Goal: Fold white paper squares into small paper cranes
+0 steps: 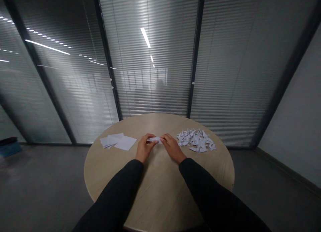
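Note:
A small folded piece of white paper (155,139) is stretched between my two hands, just above the table's middle. My left hand (144,147) pinches its left end between thumb and fingers. At the other end, the fingers of my right hand (172,146) are closed on the paper. To the left lie several flat white paper sheets (125,142), partly overlapping. A loose heap of small folded paper pieces (198,140), many with pointed tips, is spread to the right of my right hand.
The round wooden table (160,198) carries all the paper. Beyond its far edge stands a glass partition with blinds (155,98) in dark frames. A white wall (296,118) rises at the right. On the floor at far left is a blue container (10,149).

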A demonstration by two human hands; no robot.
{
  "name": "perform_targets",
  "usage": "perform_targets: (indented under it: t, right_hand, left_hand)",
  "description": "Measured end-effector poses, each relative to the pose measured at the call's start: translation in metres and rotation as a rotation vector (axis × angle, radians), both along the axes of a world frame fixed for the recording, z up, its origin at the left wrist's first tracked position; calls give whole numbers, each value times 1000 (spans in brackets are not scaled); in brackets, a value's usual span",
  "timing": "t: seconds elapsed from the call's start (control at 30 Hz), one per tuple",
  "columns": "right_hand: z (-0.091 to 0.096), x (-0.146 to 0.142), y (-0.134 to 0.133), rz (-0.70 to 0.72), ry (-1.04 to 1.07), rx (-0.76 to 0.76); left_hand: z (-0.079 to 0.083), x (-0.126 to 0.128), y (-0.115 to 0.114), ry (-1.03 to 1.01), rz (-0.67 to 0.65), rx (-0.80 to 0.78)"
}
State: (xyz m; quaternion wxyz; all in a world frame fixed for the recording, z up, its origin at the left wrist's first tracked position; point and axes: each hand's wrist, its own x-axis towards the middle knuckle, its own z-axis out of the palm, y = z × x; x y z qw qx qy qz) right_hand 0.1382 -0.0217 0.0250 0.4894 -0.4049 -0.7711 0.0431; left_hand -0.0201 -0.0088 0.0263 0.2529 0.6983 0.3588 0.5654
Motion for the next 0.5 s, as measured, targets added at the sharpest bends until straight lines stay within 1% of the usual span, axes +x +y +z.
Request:
perform_targets:
  t: [0.1,0.2,0.3,0.43,0.5]
  right_hand:
    - [-2,0,-1,-10,-37,22]
    - [-2,0,-2,-4,-35,32]
    - [0,0,-5,33,14,46]
    - [4,-1,-8,97,39,85]
    - [6,-1,-9,104,50,97]
  left_hand:
    - [-1,-1,1,47,19,34]
    - [-1,-2,2,62,9,3]
    - [-2,-1,1,55,16,-17]
    - [-1,0,-1,42,-25,-14]
    - [0,1,-3,42,-40,-4]
